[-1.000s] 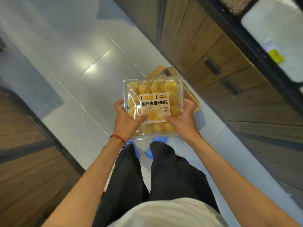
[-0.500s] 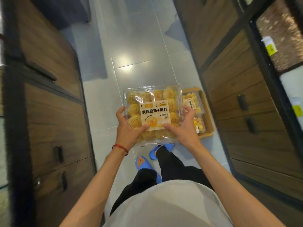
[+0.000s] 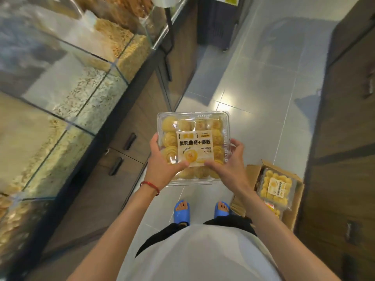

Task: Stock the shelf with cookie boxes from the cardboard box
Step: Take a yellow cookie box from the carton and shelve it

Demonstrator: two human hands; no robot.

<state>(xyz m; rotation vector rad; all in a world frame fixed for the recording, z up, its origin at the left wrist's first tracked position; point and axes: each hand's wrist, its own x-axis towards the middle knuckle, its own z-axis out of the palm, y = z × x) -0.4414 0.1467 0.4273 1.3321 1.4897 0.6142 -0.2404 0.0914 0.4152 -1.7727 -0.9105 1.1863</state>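
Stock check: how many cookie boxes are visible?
3. One cookie box between the left hand and right hand; a second box in the cardboard box; a third box partly showing beside it. More may be hidden.

Blue sandals [image 3: 181, 217], tiled floor [image 3: 253, 88], wooden drawers [image 3: 345, 138]

narrow aisle, glossy grey floor tiles [image 3: 253, 82] with a bright light glare [image 3: 223, 98] bouncing off them. glass display bins [image 3: 67, 84] on the left over wood drawers [image 3: 113, 159], dark wood cabinets [image 3: 341, 138] along the right side.
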